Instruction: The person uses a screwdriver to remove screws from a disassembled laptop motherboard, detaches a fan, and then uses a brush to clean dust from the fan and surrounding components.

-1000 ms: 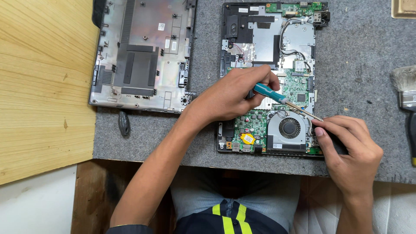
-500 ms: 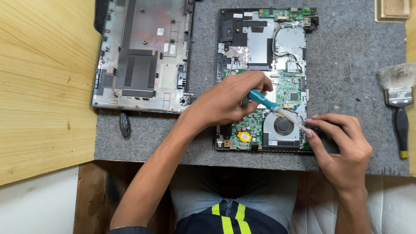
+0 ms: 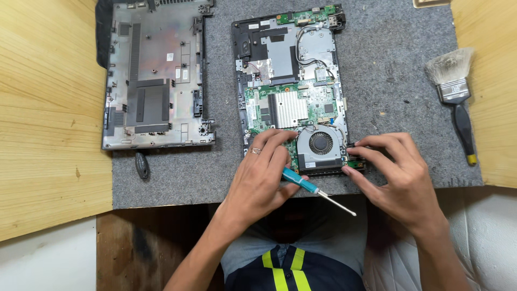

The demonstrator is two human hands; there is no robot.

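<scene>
An opened laptop base [image 3: 285, 59] lies on a grey mat [image 3: 398, 70], its green circuit board [image 3: 318, 105] and round black fan [image 3: 321, 144] exposed. My left hand [image 3: 261, 178] rests its fingertips on the board's near edge, left of the fan. It grips a blue-handled screwdriver [image 3: 301, 184] whose metal shaft points right, off the mat's front edge. My right hand [image 3: 396, 172] pinches the laptop's near right corner beside the fan with fingertips and thumb.
The removed grey bottom cover [image 3: 156, 81] lies inside-up to the left of the laptop. A small black oval piece [image 3: 141, 165] sits below it. A paintbrush [image 3: 455, 91] with a black handle lies at the right, partly on the wooden tabletop [image 3: 48, 118].
The screwdriver tip has come off the board by the fan and been drawn back toward me. My right hand has shifted to grip the laptop's near right corner.
</scene>
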